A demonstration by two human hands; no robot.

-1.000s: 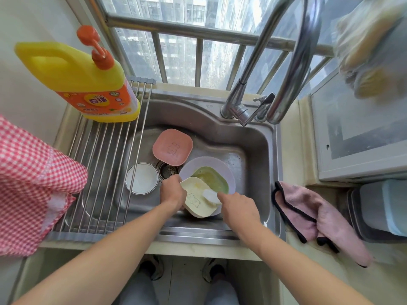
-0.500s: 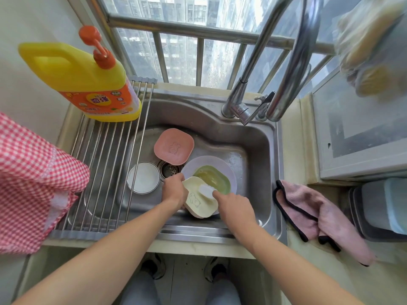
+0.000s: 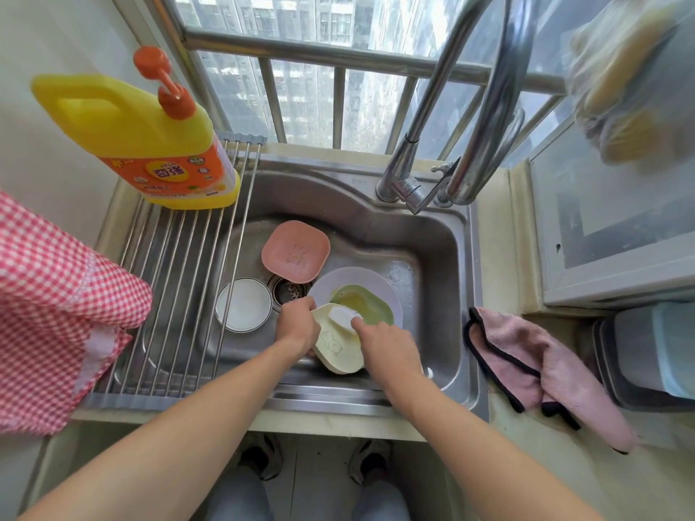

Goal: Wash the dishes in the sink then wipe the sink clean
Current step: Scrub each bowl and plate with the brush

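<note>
You stand at the sink [image 3: 443, 257] mid-wash: your left hand [image 3: 297, 327] grips the edge of a cream square dish [image 3: 336, 349], tilting it up off the basin floor, while your right hand [image 3: 387, 342] pinches a white scrubber [image 3: 344, 315] and presses it to the dish's upper edge. The two hands work close together, either side of the dish. Just beyond your right hand, a green dish [image 3: 366, 304] sits on a pale round plate [image 3: 338, 283]; farther ahead lies a pink square dish [image 3: 296, 253]. Past your left hand, a white bowl [image 3: 243, 304] rests beside the drain [image 3: 289, 291]. By the look of it, washing has barely begun: the roll-up rack [image 3: 180, 287] to your left carries no dishes, only the yellow detergent bottle [image 3: 150, 141]. Four pieces appear to wait, then the wipe-down; the pink cloth [image 3: 541, 370] lies on the table, right of your right hand.
</note>
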